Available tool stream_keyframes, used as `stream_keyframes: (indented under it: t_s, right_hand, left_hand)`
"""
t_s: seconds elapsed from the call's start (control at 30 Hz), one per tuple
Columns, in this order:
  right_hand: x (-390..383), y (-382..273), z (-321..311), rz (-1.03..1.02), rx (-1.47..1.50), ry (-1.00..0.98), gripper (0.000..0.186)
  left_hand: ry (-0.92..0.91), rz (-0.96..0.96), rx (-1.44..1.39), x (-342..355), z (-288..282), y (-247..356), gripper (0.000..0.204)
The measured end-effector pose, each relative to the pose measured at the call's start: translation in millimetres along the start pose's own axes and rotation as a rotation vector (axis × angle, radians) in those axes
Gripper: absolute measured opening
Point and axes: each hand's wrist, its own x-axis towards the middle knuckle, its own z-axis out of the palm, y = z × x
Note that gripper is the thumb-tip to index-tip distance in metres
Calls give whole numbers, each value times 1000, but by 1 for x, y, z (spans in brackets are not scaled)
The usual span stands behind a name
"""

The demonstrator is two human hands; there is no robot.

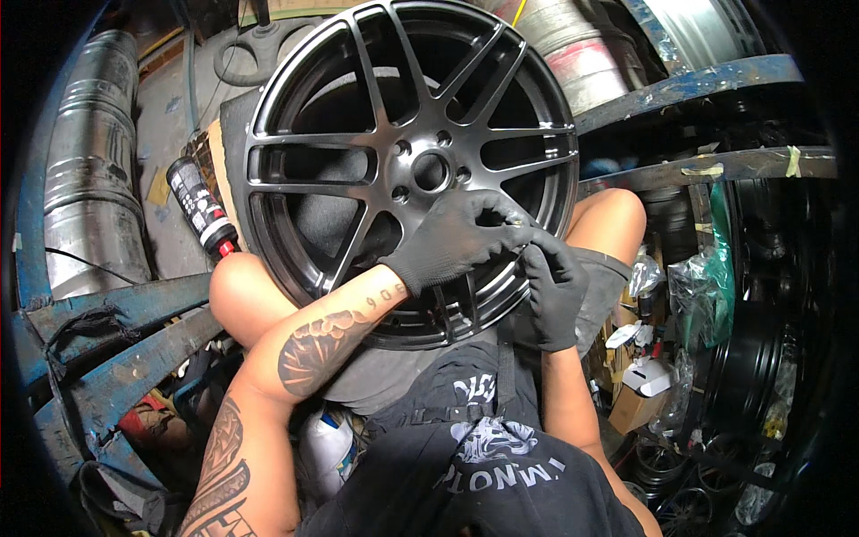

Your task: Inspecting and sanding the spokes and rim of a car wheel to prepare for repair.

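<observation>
A large dark wheel rim [394, 148] with paired spokes and a round centre hole lies face up in front of me, over my lap. Above its lower right spokes, my left hand [461, 237] wears a dark grey glove, thumb and forefinger pinched together. My right hand [555, 291], gloved alike, is also pinched and meets the left fingertips near the rim's edge. Something tiny may be between the fingertips, but it is too small to make out. The left hand covers part of the spokes beneath it.
A black bottle with a red cap [201, 208] stands left of the rim, beside my knee. Blue metal rack bars [698, 94] run along both sides, with silver rims [94, 161] at left. At right are clear plastic wrapping [689, 291] and a small cardboard box [640, 403].
</observation>
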Motion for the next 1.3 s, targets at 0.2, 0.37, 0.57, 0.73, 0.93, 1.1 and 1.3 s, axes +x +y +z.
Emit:
stream_keyframes:
  t_s: [0.2,0.37,0.57,0.73,0.93,1.1,1.3]
  right_hand:
    - [-10,21,-4,-144,-164,82,19]
    - [-33,29,-18,124,-102,91,19]
    - [-56,26,-17,-93,-627,-452,14]
    - [-54,19,-12,-186,-891,-623,10]
    - [-57,16,-10,-312,-1081,-801,15]
    - [-51,9,-6,-238,-1121,-876,12]
    - [-52,14,-11,-281,-1082,-841,24]
  left_hand:
    - [44,86,-22,-5,13,-15,24]
    - [58,58,193,-16,27,-20,26]
    - [160,176,622,1,0,-29,54]
    - [98,113,538,3,-11,-15,37]
    - [65,138,604,-4,2,-23,36]
    - [37,122,578,-2,0,-23,37]
    - [68,133,600,-3,0,-18,38]
